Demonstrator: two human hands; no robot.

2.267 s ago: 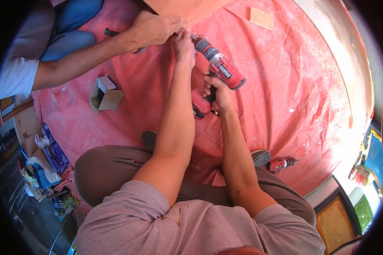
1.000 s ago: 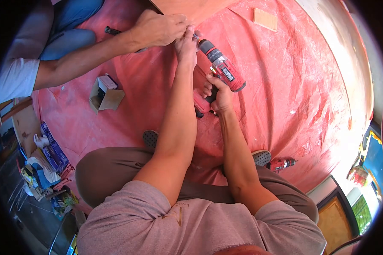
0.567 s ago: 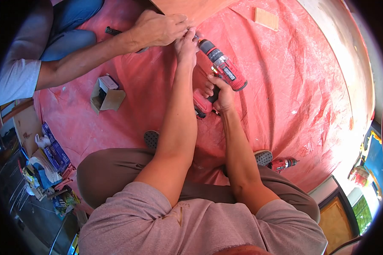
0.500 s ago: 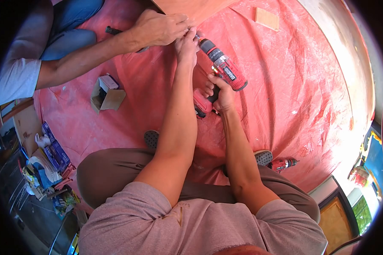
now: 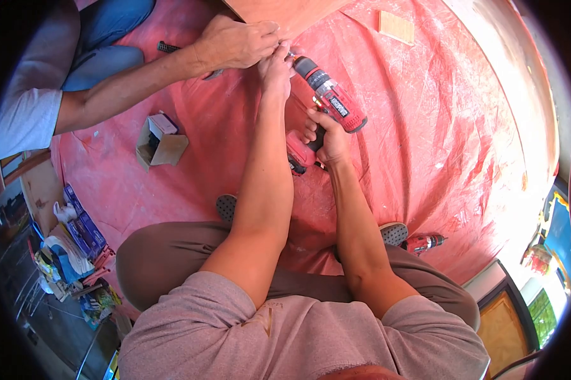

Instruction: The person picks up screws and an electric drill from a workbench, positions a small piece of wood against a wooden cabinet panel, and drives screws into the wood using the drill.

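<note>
My right hand (image 5: pixel 326 134) is wrapped round the handle of a red and black cordless drill (image 5: pixel 337 106). The drill points up and left, its tip close to my left fingers. At the lower corner of a wooden panel (image 5: pixel 285 19), my left hand (image 5: pixel 276 73) has its fingers pinched together; whatever lies between them is too small or hidden to make out. A co-worker's hand (image 5: pixel 244 44) rests against the panel's edge, just left of my fingertips. The exact spot where the drill bit meets its target is hard to see.
Red sheeting (image 5: pixel 425 120) covers the floor in folds. To the left stands an opened cardboard box (image 5: pixel 162 142) with small items inside. A second red drill (image 5: pixel 423 244) lies by my right foot. A small wooden block (image 5: pixel 396 27) sits at the upper right.
The drill and both my hands have shifted very slightly up and left. The co-worker's hand stays at the panel.
</note>
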